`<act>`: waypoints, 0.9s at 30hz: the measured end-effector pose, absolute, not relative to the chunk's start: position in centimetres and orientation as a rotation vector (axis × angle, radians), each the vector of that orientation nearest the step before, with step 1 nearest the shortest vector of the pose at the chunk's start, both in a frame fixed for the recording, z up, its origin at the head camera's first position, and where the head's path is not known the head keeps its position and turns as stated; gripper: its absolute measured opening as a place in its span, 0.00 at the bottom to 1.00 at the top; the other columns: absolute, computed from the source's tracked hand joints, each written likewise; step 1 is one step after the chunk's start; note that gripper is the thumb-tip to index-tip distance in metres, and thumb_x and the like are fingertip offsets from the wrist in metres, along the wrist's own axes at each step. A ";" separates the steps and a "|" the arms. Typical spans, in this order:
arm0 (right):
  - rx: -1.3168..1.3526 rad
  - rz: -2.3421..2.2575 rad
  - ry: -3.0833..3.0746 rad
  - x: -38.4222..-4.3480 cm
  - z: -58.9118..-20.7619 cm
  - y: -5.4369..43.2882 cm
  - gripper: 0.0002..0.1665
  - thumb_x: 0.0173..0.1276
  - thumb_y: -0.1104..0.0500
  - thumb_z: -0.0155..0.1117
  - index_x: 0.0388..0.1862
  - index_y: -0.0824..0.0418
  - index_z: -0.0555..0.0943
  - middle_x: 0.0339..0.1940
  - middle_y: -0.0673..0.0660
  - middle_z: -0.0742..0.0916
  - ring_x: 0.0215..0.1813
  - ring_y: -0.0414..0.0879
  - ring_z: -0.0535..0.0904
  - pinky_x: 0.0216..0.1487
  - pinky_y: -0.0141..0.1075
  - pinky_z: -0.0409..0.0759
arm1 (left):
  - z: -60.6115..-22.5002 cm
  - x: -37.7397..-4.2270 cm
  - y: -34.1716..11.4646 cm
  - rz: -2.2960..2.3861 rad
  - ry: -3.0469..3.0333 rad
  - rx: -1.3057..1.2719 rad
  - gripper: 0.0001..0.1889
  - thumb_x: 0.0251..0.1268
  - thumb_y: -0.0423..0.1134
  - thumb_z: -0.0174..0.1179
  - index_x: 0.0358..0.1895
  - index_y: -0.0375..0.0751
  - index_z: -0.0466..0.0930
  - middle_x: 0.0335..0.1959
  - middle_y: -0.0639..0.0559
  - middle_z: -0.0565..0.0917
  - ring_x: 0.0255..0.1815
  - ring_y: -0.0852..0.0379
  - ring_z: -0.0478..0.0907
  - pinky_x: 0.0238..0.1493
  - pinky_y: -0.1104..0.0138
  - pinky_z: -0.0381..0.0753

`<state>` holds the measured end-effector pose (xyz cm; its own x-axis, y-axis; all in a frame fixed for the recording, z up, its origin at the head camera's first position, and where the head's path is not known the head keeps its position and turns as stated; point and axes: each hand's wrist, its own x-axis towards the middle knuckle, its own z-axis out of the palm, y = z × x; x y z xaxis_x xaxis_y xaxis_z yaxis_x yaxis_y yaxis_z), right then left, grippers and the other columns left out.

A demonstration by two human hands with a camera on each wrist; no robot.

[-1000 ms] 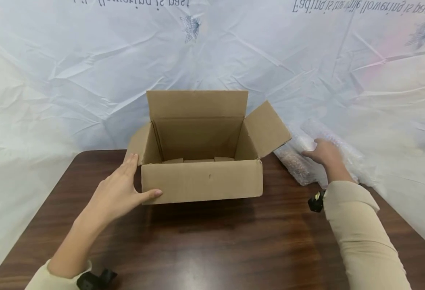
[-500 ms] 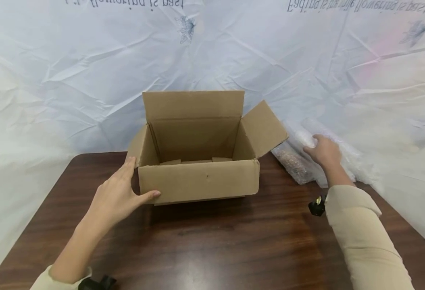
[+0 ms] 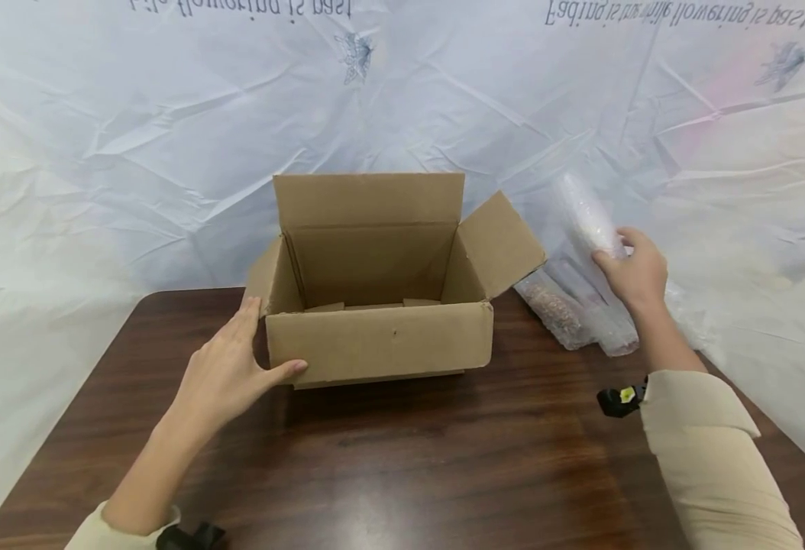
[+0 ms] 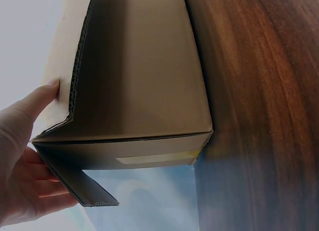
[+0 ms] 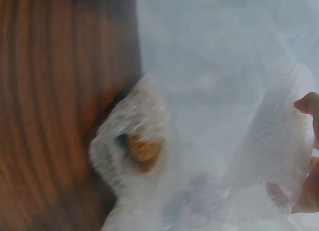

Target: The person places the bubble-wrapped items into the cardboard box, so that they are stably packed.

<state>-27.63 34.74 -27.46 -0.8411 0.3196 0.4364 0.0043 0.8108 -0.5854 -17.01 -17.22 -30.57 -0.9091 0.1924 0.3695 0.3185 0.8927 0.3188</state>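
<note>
The bare left forearm [image 3: 165,458] slants up and inward from a pale beige cloth sleeve [image 3: 117,531]. The left hand [image 3: 220,374] stretches its fingers [image 3: 246,317] forward, close together, its thumb [image 3: 282,372] spread well apart to the right. The right forearm [image 3: 670,336] angles up and inward, its beige cloth cuff [image 3: 698,397] folded back; the right hand [image 3: 639,271], reaching farther forward, grips with thumb and fingers bent towards each other.
</note>
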 end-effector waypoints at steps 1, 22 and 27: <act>-0.242 0.812 -2.425 -27.4 -27.1 34.6 0.33 0.64 0.51 0.57 0.64 0.65 0.68 0.60 0.69 0.73 0.55 0.64 0.70 0.50 0.50 0.68 | -30.6 -17.0 -17.2 -0.540 -2.728 -0.379 0.59 0.47 0.69 0.60 0.69 0.24 0.48 0.67 0.30 0.57 0.64 0.34 0.60 0.50 0.39 0.66; 0.168 1.200 -1.796 -21.8 -17.1 24.2 0.27 0.50 0.62 0.67 0.53 0.50 0.80 0.51 0.51 0.81 0.43 0.42 0.75 0.37 0.28 0.73 | -30.5 -16.3 -17.7 -0.532 -2.730 -0.349 0.59 0.47 0.70 0.58 0.70 0.26 0.48 0.68 0.32 0.57 0.64 0.35 0.60 0.50 0.40 0.66; 0.323 1.221 -1.748 -21.2 -16.4 21.6 0.27 0.47 0.63 0.67 0.51 0.54 0.81 0.49 0.52 0.82 0.43 0.44 0.75 0.36 0.26 0.73 | -30.3 -16.5 -17.4 -0.542 -2.726 -0.358 0.59 0.46 0.71 0.58 0.70 0.27 0.48 0.68 0.32 0.57 0.64 0.35 0.60 0.51 0.40 0.66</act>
